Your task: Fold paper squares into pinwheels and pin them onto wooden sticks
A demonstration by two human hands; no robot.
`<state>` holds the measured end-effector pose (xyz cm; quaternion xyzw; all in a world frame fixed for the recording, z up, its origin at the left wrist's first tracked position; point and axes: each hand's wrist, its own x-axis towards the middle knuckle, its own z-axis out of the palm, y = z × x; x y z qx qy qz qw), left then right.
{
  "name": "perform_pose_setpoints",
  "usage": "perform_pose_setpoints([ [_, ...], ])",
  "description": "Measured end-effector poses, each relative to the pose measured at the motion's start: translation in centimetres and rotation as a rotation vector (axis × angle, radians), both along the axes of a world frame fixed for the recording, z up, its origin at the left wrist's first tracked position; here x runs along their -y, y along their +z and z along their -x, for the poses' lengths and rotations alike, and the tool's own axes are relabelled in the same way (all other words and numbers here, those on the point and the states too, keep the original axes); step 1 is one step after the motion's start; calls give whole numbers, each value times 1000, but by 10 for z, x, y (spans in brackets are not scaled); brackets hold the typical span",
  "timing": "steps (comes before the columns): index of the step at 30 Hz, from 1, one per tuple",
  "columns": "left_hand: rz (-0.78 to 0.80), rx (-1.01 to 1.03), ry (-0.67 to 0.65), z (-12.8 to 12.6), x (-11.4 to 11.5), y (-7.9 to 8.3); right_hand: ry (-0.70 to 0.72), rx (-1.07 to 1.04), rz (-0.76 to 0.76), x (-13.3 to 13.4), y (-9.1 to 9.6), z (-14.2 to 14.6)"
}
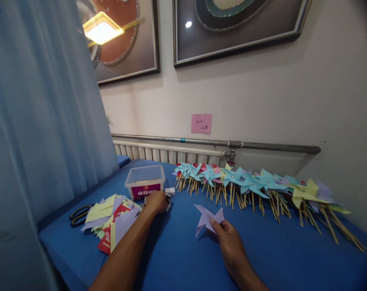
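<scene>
My right hand (230,244) pinches a light purple paper pinwheel (206,220) between thumb and fingers, above the blue tabletop. My left hand (156,202) reaches down at a small box (168,201), mostly covered by the hand. Its fingertips are out of sight, so whatever they touch cannot be made out. Just behind that hand stands a clear plastic tub (145,178) with a magenta label and a few thin sticks inside. A little white box (170,191) lies beside the tub.
A long row of finished pinwheels (232,176) on sticks lies along the back right. To the left is a pile of cut paper (118,216) with black-handled scissors (80,215). A blue curtain (49,101) hangs at left; a pipe (201,141) runs along the wall.
</scene>
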<state>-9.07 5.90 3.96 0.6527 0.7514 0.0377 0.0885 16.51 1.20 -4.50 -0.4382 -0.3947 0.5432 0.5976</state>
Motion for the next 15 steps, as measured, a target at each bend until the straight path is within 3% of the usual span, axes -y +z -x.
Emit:
perform_pose_setpoints([
  [7,-29,4,-17,-2,1,-1,11,6,15,1,1,0],
  [12,-23,93,-169,6,16,6,19,41,37,1,-1,-1],
  [15,-92,108,-153,5,26,4,19,56,51,2,1,-1],
])
